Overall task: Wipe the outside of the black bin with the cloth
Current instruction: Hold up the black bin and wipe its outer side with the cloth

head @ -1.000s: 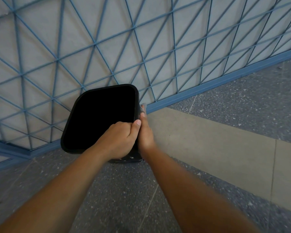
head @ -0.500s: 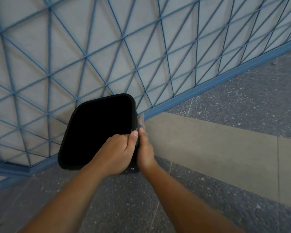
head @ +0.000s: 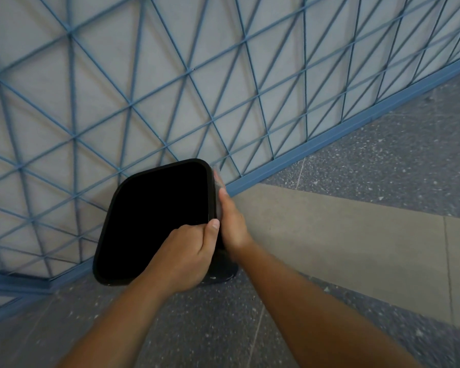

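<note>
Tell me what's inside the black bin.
Nothing shows: the bin's inside is plain black. The left hand gripping the near rim covers one corner, and the bottom cannot be made out.

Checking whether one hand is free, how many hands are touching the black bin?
2. The left hand grips the black bin at its near right rim; the right hand lies against its right outer side.

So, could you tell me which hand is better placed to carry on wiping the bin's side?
Right. The right hand lies flat against the bin's outer right side with a bit of cloth at its fingertips. The left hand grips the rim, steadying it.
</note>
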Tool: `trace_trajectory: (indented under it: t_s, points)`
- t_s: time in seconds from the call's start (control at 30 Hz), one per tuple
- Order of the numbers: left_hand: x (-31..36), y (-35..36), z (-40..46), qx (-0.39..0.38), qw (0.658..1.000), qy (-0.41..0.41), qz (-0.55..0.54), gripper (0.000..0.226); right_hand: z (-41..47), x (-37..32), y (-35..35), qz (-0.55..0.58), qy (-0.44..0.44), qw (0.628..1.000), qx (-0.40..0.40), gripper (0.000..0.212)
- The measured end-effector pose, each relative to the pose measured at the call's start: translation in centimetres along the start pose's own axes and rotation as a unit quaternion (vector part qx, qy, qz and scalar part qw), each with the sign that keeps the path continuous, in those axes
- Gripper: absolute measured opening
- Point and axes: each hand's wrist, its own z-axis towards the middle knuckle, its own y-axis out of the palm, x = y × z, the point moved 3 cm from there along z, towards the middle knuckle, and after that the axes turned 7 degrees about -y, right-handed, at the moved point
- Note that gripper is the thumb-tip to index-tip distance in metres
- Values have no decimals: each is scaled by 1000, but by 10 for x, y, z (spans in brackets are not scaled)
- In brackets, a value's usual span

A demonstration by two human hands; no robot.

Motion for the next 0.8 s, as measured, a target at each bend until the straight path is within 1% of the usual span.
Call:
trace_trajectory:
  t_s: [0.07, 0.1, 0.13, 0.17, 0.2, 0.27, 0.33, 0.37, 0.4, 0.47, 0.5, 0.53, 0.6, 0.63, 0.7, 0.73, 0.8]
  points:
    - [4, -2, -2, 4, 1000, -4, 2, 51, 5, 21, -8, 28, 50, 998, 22, 69]
    - [6, -3, -3, 6, 1000, -7, 3, 51, 2, 32, -11, 48, 75, 995, 35, 77]
    - [7, -3, -3, 7, 1000, -7, 5, 51, -4, 40, -11, 52, 100, 993, 39, 91]
    - [6, -3, -3, 7, 1000, -8, 6, 51, -10, 41, -9, 51, 104, 993, 27, 102]
    - [5, -3, -3, 6, 1000, -9, 7, 51, -15, 31, -4, 46, 90, 995, 12, 98]
    - [3, -2, -2, 11, 1000, -3, 9, 52, -16, 10, 1, 34, 43, 998, 1, 72]
    - [2, -1, 1, 18, 1000, 7, 14, 53, -5, 3, 1, 31, 0, 999, -14, 60]
    - [2, 0, 2, 19, 1000, 7, 16, 53, 1, 5, -1, 21, -2, 1000, -14, 59]
    - [2, 0, 1, 20, 1000, 7, 17, 53, 6, 12, -4, 19, 9, 1000, -2, 64]
    - [3, 0, 0, 19, 1000, 3, 15, 52, 1, 19, -5, -2, 36, 999, 15, 86]
    - [3, 0, 0, 16, 1000, 3, 13, 53, -4, 24, -4, 2, 35, 999, 20, 91]
    - [2, 1, 0, 13, 1000, 3, 7, 55, -13, 22, 0, 13, 37, 999, 14, 92]
    - [0, 1, 1, 2, 1000, 4, -9, 57, -26, 19, 5, 34, 27, 999, 4, 85]
    - [1, 1, 2, -1, 1000, 6, -13, 60, -26, 20, 5, 35, 14, 999, 1, 77]
    - [4, 1, 4, -7, 1000, 8, -15, 68, -15, 19, 1, -5, -2, 1000, -4, 57]
    - [4, 1, 5, -10, 1000, 5, -16, 70, -8, 18, -3, -21, 4, 1000, -6, 55]
    - [5, 2, 3, -4, 1000, 6, -7, 69, -2, 19, -6, -51, 8, 999, -5, 66]
